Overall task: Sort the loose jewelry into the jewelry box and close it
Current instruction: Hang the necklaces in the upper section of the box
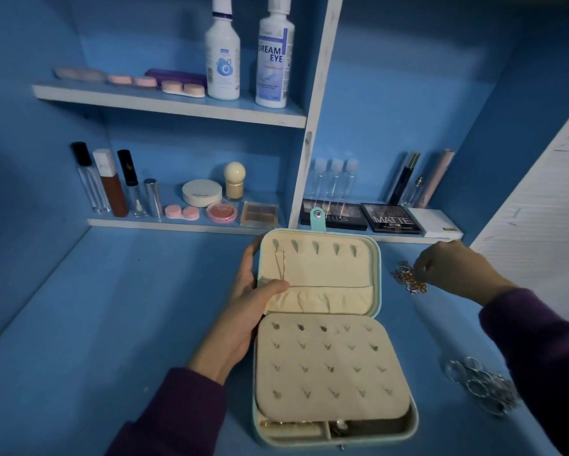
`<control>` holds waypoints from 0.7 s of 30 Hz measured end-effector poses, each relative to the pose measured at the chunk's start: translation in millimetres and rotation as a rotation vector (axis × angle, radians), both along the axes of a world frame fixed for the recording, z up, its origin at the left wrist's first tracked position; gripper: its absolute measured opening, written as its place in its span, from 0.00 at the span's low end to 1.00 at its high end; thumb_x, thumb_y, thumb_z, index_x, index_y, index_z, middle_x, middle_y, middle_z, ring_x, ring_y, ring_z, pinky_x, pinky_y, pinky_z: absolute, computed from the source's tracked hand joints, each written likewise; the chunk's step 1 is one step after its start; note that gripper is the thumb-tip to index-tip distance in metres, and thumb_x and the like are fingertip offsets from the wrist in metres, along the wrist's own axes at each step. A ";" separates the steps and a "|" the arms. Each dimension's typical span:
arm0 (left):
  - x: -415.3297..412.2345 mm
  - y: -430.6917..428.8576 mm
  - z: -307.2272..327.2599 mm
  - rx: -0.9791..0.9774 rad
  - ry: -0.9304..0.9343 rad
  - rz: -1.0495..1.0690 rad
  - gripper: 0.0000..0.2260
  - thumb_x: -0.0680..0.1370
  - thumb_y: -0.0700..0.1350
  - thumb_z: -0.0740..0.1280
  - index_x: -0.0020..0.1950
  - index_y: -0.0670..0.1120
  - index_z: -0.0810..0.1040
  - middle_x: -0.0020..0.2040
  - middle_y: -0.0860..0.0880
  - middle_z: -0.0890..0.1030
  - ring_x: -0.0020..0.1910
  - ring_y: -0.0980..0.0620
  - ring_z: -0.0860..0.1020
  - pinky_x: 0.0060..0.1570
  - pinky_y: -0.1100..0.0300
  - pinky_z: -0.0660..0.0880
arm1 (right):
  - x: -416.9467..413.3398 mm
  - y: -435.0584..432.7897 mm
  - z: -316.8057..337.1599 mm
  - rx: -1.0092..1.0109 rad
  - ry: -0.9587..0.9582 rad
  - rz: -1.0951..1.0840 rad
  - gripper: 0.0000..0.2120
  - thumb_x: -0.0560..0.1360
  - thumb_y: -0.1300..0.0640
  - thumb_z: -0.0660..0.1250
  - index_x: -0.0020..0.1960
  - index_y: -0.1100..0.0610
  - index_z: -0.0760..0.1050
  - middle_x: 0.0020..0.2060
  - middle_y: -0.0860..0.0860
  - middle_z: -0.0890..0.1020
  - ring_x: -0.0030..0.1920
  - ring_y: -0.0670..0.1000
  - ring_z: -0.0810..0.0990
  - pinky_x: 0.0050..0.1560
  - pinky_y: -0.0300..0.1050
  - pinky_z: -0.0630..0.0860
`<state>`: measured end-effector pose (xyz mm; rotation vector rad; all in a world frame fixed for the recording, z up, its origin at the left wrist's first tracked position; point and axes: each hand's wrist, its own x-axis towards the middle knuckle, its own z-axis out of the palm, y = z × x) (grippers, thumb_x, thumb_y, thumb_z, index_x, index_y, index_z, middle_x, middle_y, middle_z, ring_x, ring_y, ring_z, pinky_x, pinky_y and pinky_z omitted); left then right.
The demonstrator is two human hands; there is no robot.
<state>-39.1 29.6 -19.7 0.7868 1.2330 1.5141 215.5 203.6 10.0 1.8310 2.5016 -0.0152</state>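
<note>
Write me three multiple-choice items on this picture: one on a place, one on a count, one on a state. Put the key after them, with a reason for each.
1. The tangled chains lie:
A) right of the jewelry box
B) inside its lid
C) in a drawer

2. White bottles on the upper shelf:
A) one
B) two
C) four

3. The jewelry box is:
A) shut and snapped
B) open, the left hand gripping its lid
C) upside down

Key:
1 A, the right hand pinches them there.
2 B, two stand side by side.
3 B, both beige insides show.
</note>
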 end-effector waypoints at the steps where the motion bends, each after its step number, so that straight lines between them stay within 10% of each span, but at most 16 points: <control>1: -0.2 0.0 0.1 -0.001 -0.002 -0.001 0.27 0.76 0.31 0.64 0.63 0.61 0.68 0.49 0.53 0.81 0.38 0.61 0.82 0.32 0.65 0.77 | -0.9 0.5 -1.2 -0.011 -0.002 -0.003 0.08 0.69 0.52 0.68 0.33 0.42 0.76 0.44 0.48 0.82 0.45 0.54 0.79 0.45 0.46 0.77; 21: -0.1 1.5 -0.6 -0.005 0.013 0.009 0.27 0.76 0.30 0.64 0.62 0.60 0.68 0.49 0.52 0.80 0.36 0.63 0.81 0.30 0.66 0.76 | -3.5 -5.2 -2.9 -0.018 0.199 -0.024 0.04 0.71 0.58 0.67 0.37 0.54 0.77 0.36 0.50 0.80 0.39 0.52 0.77 0.35 0.42 0.68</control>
